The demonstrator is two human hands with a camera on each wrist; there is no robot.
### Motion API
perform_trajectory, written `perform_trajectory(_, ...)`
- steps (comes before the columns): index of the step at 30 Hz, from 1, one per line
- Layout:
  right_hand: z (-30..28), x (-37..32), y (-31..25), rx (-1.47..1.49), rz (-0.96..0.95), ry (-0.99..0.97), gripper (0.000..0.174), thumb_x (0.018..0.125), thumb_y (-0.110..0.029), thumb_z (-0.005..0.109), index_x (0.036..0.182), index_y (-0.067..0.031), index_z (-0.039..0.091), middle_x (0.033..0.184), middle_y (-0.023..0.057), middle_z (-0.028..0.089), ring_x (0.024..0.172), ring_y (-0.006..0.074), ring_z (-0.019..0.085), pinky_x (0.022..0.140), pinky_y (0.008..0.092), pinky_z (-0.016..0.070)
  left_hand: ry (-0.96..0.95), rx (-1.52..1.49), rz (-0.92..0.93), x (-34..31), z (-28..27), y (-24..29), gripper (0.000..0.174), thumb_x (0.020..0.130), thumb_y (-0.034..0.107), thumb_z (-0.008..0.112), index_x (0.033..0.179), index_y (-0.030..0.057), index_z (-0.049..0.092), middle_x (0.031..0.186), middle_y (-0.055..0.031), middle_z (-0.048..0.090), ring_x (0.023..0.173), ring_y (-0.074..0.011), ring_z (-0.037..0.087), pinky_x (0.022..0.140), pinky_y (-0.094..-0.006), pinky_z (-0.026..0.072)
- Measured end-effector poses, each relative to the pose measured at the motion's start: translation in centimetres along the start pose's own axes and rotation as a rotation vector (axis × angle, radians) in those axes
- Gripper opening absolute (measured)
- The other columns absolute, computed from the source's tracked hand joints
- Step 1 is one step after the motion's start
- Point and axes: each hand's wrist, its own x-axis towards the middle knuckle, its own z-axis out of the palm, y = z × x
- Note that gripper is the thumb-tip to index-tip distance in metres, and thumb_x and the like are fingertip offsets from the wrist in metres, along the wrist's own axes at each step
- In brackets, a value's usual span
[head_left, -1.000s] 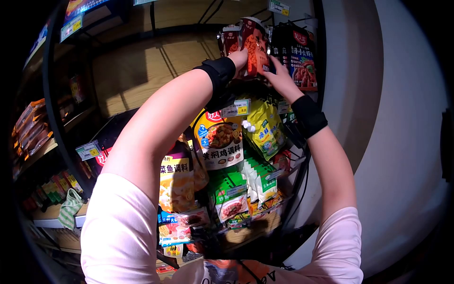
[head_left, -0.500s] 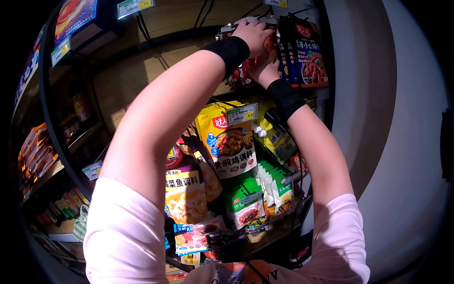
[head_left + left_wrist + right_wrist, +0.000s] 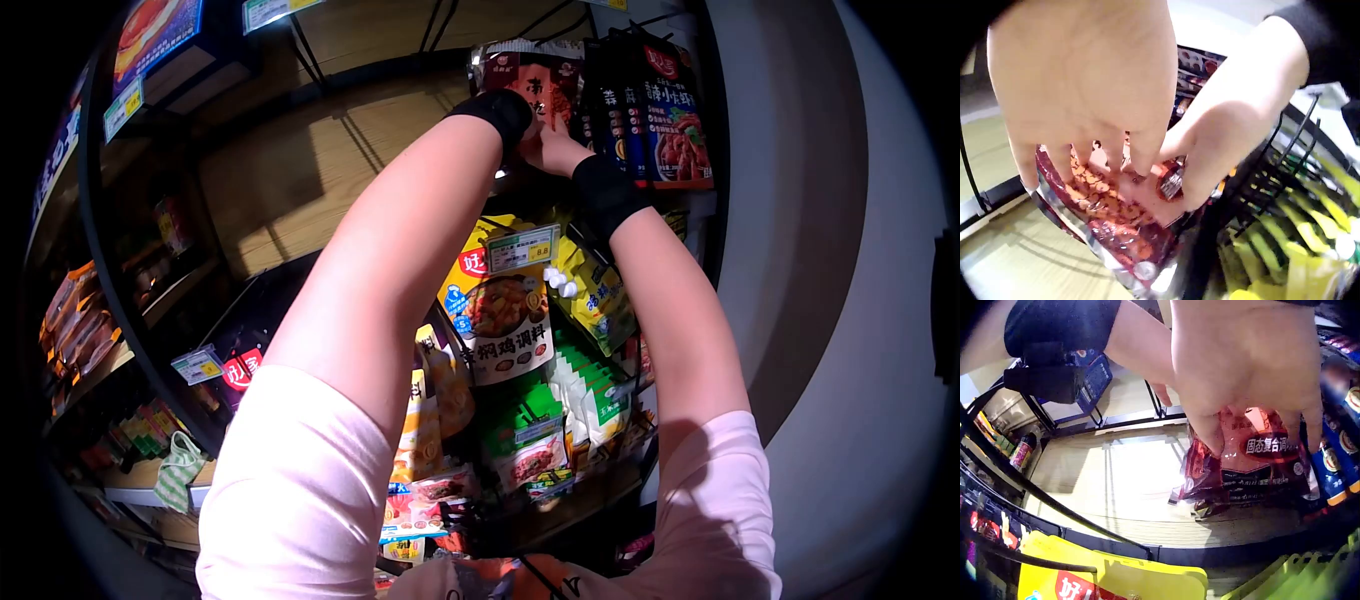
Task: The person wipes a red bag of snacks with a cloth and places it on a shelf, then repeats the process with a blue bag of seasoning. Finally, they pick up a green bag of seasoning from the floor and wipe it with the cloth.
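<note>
Red pouch [image 3: 1254, 462] is showing "固态复合调" in white on its dark band. Yellow pouch [image 3: 505, 330], hanging at 6 o'clock from it, is reading "焖鸡调料", with a red logo starting "好人" up top. Price tag [image 3: 522, 247] is carrying digits too small to read.

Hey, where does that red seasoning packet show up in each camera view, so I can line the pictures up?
Head: the red packet sits at top centre.
Left wrist: the red packet is lower centre-left, its foil edge showing.
Right wrist: the red packet is centre right.
Shared landmark: the wooden back panel lies beside the packet in every view.
</note>
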Motion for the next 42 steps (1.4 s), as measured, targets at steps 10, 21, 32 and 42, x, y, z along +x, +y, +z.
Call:
perform_trajectory(10,-11.3,-10.3,-5.4,0.825,0.027,-0.071,0.053,0.085,-0.025,0.055,0.133,-0.0053,0.044,0.129,0.0170,0.050,0.118,0.0240,0.047,0.099,0.0322,0.0357,0.499,-0.479,0.266,-12.3,-5.0,-3.0,0.030,0.090,0.025,0.047,0.096,0.0006,0.064,0.092,-0.0141,0.064,0.088,-0.0197,0.060,0.079,-0.0322,0.0458)
perform_trajectory(21,-19.6,-34.6,-23.3,1.255,-0.187,0.630,0.064,0.090,-0.031,0.041,0.145,-0.0065,0.021,0.148,0.0280,0.019,0.137,0.0435,0.020,0.110,0.0595,0.0162,1.081,-1.809,0.455,-56.4,-3.8,-9.2,0.002,0.085,0.009,0.055,0.083,0.0078,0.056,0.084,-0.0027,0.051,0.065,-0.0071,0.045,0.057,-0.0179,0.0420)
perform_trajectory(32,-4.6,-47.3,-31.0,1.443,0.113,-0.581,0.034,0.093,-0.007,0.047,0.127,0.0013,0.046,0.115,0.0222,0.060,0.086,0.0185,0.060,0.070,0.0281,0.0477,1.166,-0.842,-1.284,-81.9,19.6,-4.2,0.028,0.089,0.001,0.054,0.117,0.0031,0.050,0.113,-0.0064,0.053,0.090,-0.0105,0.051,0.078,-0.0228,0.0437)
perform_trajectory(42,0.5,-48.9,-48.0,1.296,0.225,-0.755,0.025,0.092,0.005,0.043,0.111,-0.0016,0.058,0.121,0.0075,0.053,0.081,0.0082,0.054,0.068,0.0221,0.0454,0.271,-1.068,-1.320,-92.9,39.9,-5.5,0.033,0.084,0.010,0.061,0.116,0.0025,0.052,0.101,-0.0128,0.060,0.090,-0.0223,0.060,0.080,-0.0305,0.0471)
